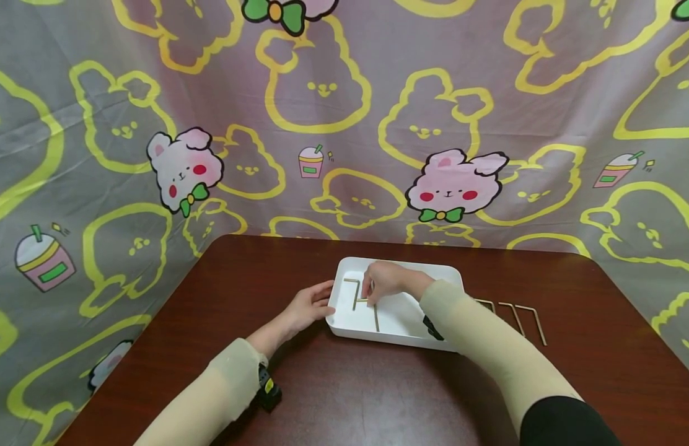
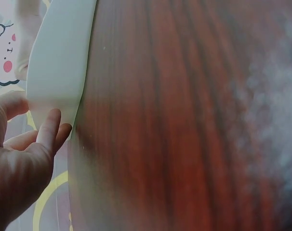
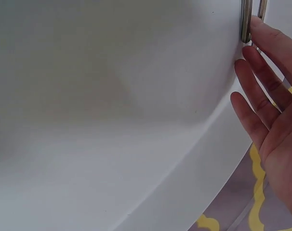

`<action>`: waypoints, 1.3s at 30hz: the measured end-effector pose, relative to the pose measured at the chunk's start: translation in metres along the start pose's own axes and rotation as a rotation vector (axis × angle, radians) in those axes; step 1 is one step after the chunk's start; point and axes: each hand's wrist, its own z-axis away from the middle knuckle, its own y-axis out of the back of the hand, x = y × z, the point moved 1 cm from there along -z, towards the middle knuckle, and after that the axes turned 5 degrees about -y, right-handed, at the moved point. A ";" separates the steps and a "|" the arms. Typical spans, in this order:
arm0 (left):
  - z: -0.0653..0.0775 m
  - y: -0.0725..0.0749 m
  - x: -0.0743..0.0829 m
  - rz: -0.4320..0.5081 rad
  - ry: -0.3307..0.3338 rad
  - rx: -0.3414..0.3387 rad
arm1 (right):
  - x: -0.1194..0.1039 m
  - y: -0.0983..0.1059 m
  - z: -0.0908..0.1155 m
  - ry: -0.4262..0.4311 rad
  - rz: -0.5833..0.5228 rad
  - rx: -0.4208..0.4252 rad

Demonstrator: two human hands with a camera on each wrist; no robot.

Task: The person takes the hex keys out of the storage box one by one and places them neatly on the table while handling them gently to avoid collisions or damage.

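A white rectangular tray (image 1: 355, 336) stands on the brown table, with L-shaped brass-coloured hex keys inside it. One hex key (image 1: 354, 297) lies near the tray's left end. Just right of it, my right hand (image 1: 386, 282) pinches another hex key (image 1: 377, 319), whose long arm points toward me. In the right wrist view, the thumb touches a hex key (image 3: 246, 24) while the other fingers stay loosely extended. My left hand (image 1: 302, 306) touches the tray's left end with spread fingers. The left wrist view shows those fingers (image 2: 49, 127) against the outer tray wall (image 2: 59, 57).
Right of the tray, partly behind my right forearm, three more hex keys (image 1: 536, 325) lie side by side on the brown wooden table (image 1: 344, 396). A cartoon-printed curtain (image 1: 344, 148) hangs behind the table and along its sides.
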 end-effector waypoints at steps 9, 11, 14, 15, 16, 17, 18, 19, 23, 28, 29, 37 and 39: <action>0.000 0.000 -0.001 0.016 -0.025 -0.023 | 0.002 -0.002 0.001 0.001 -0.027 0.011; 0.001 0.000 -0.001 0.026 -0.020 -0.026 | 0.002 -0.003 0.000 0.002 -0.027 0.012; 0.000 0.000 -0.001 0.019 -0.013 -0.021 | 0.002 -0.003 0.001 0.002 -0.031 0.011; 0.000 0.000 -0.001 0.013 -0.008 -0.016 | 0.002 -0.003 0.001 0.005 -0.034 0.010; 0.000 0.000 -0.001 0.008 -0.004 -0.011 | 0.002 -0.003 0.001 0.009 -0.037 0.010; 0.000 0.000 -0.001 0.003 -0.007 -0.012 | 0.002 -0.003 0.001 0.014 -0.039 0.010; 0.000 0.000 -0.001 -0.001 -0.009 -0.013 | 0.002 -0.003 0.001 0.020 -0.042 0.012; 0.001 0.000 -0.001 -0.002 -0.011 -0.014 | 0.002 -0.003 0.001 0.026 -0.043 0.015; 0.001 0.001 -0.001 0.002 -0.029 -0.028 | 0.002 -0.003 0.001 0.050 -0.033 0.027; 0.000 0.001 -0.003 0.006 -0.038 -0.025 | 0.002 -0.004 -0.001 0.044 0.001 0.034; 0.000 0.001 -0.003 0.008 -0.036 -0.022 | 0.001 -0.004 -0.001 0.038 0.006 0.034; 0.001 0.001 -0.003 0.014 -0.044 -0.023 | -0.003 -0.003 -0.001 0.049 0.022 0.041; 0.001 0.001 -0.002 0.013 -0.038 -0.019 | -0.003 -0.003 0.000 0.044 0.016 0.042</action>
